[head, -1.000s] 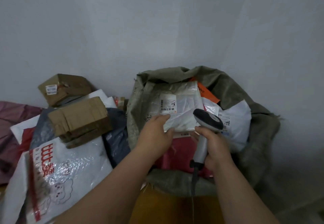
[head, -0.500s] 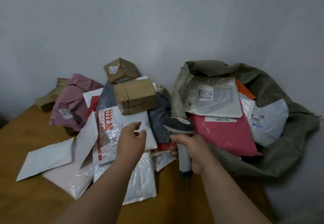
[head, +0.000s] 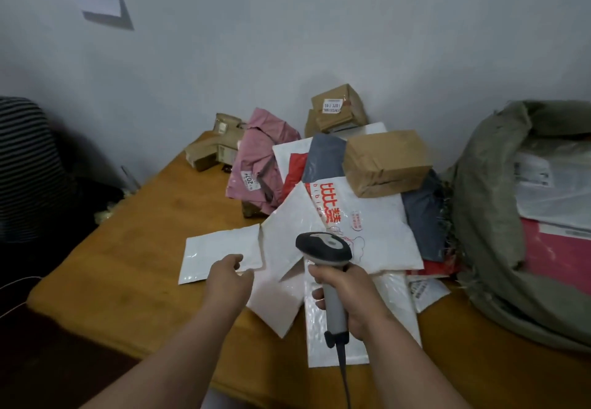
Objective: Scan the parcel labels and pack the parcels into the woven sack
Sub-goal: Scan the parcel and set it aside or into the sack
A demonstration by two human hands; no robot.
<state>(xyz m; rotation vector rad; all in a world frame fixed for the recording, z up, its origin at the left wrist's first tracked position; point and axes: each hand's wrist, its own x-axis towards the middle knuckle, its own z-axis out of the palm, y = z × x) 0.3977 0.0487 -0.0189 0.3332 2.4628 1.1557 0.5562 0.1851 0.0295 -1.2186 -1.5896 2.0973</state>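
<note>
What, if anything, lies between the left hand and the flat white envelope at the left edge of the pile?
Nothing visible. The left hand hovers at the white envelope, whose top lies bare; whether the fingers touch is unclear.

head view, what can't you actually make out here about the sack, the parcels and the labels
- Woven sack: right side cut off by the frame edge, so its full contents are hidden.
- White flat mailer under the left hand: no label shows on the upper face.
- Pink parcel label: print too small to read fully.
- Barcode scanner in the right hand: trigger hidden by fingers.
</note>
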